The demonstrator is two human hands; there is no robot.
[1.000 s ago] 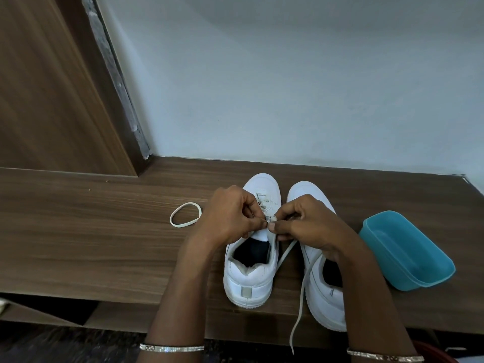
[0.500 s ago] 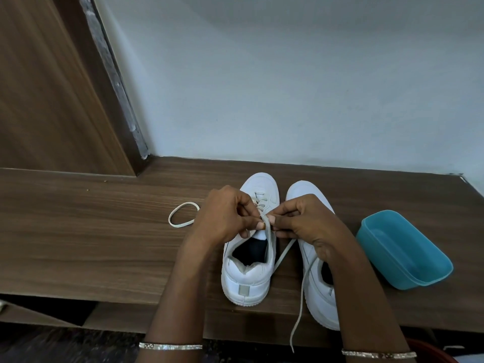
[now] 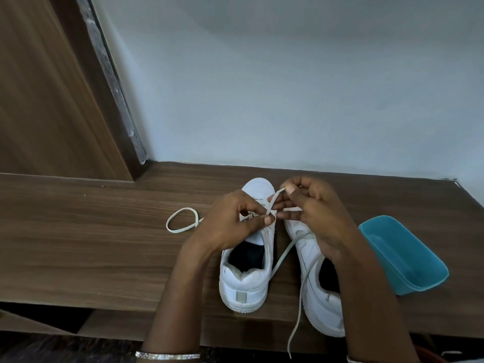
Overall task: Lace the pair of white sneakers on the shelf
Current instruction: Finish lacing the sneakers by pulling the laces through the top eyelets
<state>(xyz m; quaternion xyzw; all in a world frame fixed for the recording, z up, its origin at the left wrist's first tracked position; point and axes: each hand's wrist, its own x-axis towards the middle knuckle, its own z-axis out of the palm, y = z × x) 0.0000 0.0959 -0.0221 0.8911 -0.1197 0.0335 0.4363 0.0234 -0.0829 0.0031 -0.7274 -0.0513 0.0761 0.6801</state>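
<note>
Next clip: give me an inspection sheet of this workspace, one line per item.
Surface: wooden shelf, a few specks.
Job's things: left sneaker and right sneaker side by side, toes to the wall; lace partly threaded, one end hanging over the front edge; lace loop lying to the left.
Clutter: blue tub, tilted, right of the sneakers.
Grippers: left hand grips left sneaker at its eyelets; right hand pinches lace.
Cables: nothing seen.
Surroundings: pale wall, wooden panel.
</note>
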